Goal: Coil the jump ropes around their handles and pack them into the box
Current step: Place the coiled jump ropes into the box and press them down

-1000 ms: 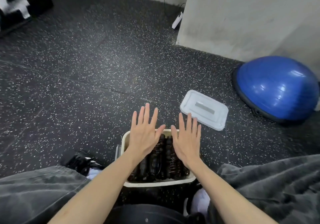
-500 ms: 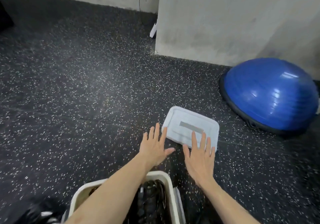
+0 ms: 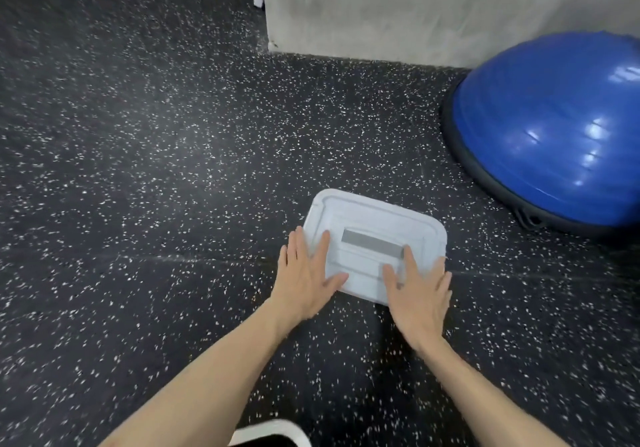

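A white plastic lid (image 3: 367, 218) with a grey strip lies flat on the speckled floor. My left hand (image 3: 306, 278) is over its near left corner with fingers straight and spread. My right hand (image 3: 417, 294) is over its near right edge, fingers also straight. Whether either hand touches the lid is unclear. Only the far rim of the white box (image 3: 270, 429) shows at the bottom edge. The jump ropes are out of view.
A blue half-ball trainer (image 3: 550, 128) sits on the floor at the right. A pale concrete wall block (image 3: 415, 10) stands behind the lid. Dark speckled rubber flooring (image 3: 138, 169) stretches to the left.
Both hands have moved forward from above the box to the lid. The view has shifted forward, so the box with the ropes has dropped almost out of sight.
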